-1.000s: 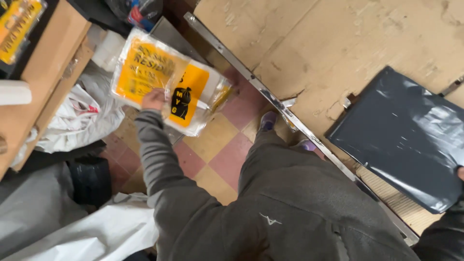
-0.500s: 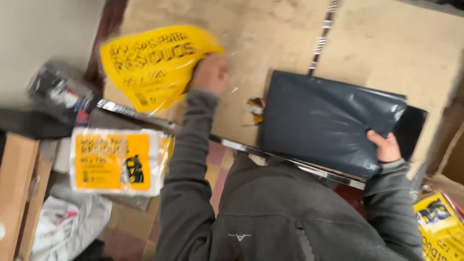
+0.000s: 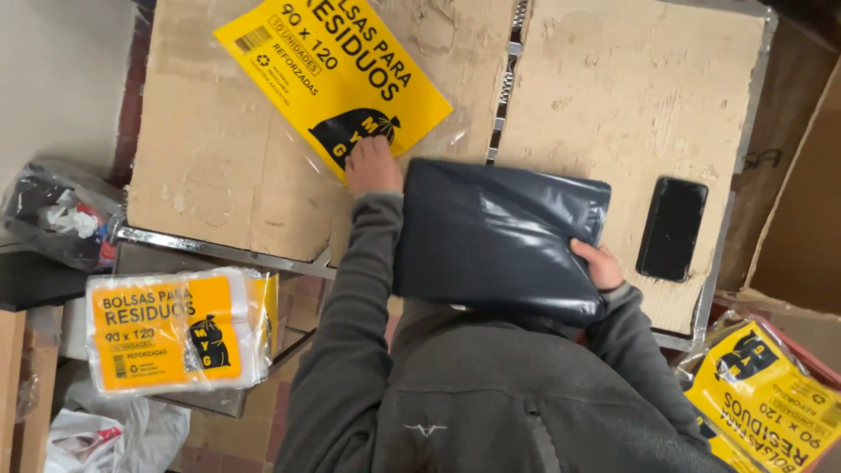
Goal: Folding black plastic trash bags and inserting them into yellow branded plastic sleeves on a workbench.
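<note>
At the far left a clear bag of crumpled scraps [image 3: 54, 213] lies beside the surface [image 3: 210, 158], and below it a stack of yellow-labelled clear packs [image 3: 175, 330] rests on a lower ledge. On the cardboard-covered surface lies a flat clear sleeve with a yellow printed sheet [image 3: 328, 74], tilted. The left hand [image 3: 373, 166] rests on the sleeve's lower corner, fingers pressed down flat on it rather than curled around it. Just to its right, touching the sleeve's edge, sits a folded bundle of dark plastic bags [image 3: 495, 232], at the near edge of the surface in front of the person's chest. The right hand [image 3: 600, 264] is clamped on the bundle's right lower corner, thumb on top. Further right a black phone [image 3: 671, 228] lies face up on the cardboard, apart from the bundle. At the lower right corner more yellow packs [image 3: 762, 390] lie in a box.
</note>
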